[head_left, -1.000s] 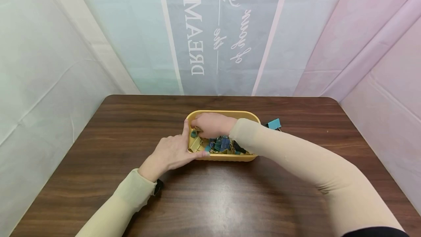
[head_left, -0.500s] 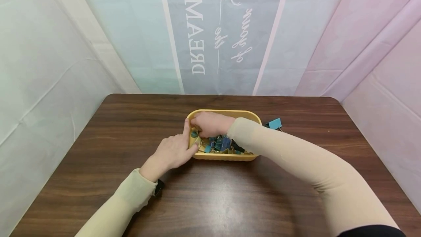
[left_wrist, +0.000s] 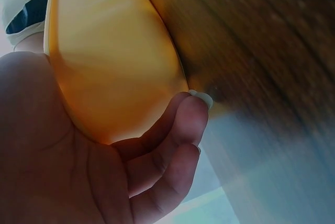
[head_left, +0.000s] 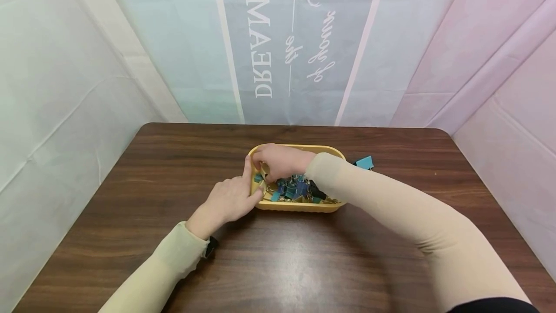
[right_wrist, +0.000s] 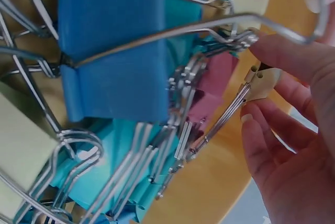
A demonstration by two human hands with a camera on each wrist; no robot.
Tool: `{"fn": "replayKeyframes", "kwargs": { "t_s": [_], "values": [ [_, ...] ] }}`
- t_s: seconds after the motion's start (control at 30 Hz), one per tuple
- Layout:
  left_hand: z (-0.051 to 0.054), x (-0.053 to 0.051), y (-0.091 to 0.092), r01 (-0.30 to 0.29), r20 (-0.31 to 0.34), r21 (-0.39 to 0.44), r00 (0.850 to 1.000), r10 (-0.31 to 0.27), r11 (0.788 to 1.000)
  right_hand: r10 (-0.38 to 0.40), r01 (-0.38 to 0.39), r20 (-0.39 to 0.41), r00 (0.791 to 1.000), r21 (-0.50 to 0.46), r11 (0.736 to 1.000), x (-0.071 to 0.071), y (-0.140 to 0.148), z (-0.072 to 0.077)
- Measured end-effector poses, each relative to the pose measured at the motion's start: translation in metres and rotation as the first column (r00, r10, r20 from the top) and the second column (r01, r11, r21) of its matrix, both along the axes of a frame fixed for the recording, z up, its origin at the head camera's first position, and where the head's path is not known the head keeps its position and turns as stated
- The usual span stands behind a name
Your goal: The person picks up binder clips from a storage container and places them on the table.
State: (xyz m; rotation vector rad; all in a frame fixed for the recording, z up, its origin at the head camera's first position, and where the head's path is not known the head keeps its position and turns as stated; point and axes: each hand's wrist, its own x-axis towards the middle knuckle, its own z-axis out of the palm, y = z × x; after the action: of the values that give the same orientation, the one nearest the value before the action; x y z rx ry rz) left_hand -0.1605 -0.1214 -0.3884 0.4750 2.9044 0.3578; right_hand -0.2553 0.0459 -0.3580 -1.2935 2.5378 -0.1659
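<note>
A yellow bin (head_left: 304, 208) full of binder clips stands on the table. My left hand (head_left: 228, 199) grips its left end, index finger along the rim and thumb over the front-left edge; in the left wrist view the other fingers of this hand (left_wrist: 52, 145) curl against the bin's outer wall (left_wrist: 110, 51). Inside the left part of the bin is my right hand (head_left: 284, 161). The right wrist view has this hand (right_wrist: 301, 177) pinching a pale yellow clip (right_wrist: 264, 84) between thumb and fingers, close to the bin wall. Blue (right_wrist: 115, 51), teal and pink (right_wrist: 212, 82) clips lie beside it.
A teal binder clip (head_left: 365, 163) lies on the wooden table (head_left: 195, 153) just right of the bin, partly hidden by my right sleeve (head_left: 391, 197). Behind the table hangs a printed cloth (head_left: 299, 62), with more cloth at both sides.
My left thumb has moved from the front rim to the left, over the bin's corner. My right hand has shifted slightly up and right within the bin.
</note>
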Motion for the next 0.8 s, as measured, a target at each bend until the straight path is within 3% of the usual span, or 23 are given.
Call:
{"fn": "replayKeyframes", "kwargs": {
  "t_s": [0.3, 0.43, 0.63, 0.8],
  "values": [
    [0.001, 0.001, 0.002, -0.018, 0.024, 0.017, 1.0, 0.018, 1.0, -0.031, 0.043, 0.071, 0.997, -0.172, 0.984, 0.006, 0.009, 0.015],
    [-0.001, 0.001, 0.003, -0.027, 0.028, 0.018, 0.999, 0.026, 0.999, -0.025, 0.038, 0.053, 0.998, -0.245, 0.969, 0.013, 0.019, 0.022],
    [-0.002, 0.0, 0.003, -0.039, 0.007, 0.004, 0.999, 0.039, 0.999, -0.051, 0.046, -0.008, 0.999, -0.327, 0.944, 0.018, 0.054, 0.031],
    [-0.003, 0.0, 0.003, -0.036, -0.021, 0.0, 0.999, 0.036, 0.999, -0.135, 0.113, -0.039, 0.99, -0.341, 0.933, 0.019, 0.098, 0.041]
  ]
}}
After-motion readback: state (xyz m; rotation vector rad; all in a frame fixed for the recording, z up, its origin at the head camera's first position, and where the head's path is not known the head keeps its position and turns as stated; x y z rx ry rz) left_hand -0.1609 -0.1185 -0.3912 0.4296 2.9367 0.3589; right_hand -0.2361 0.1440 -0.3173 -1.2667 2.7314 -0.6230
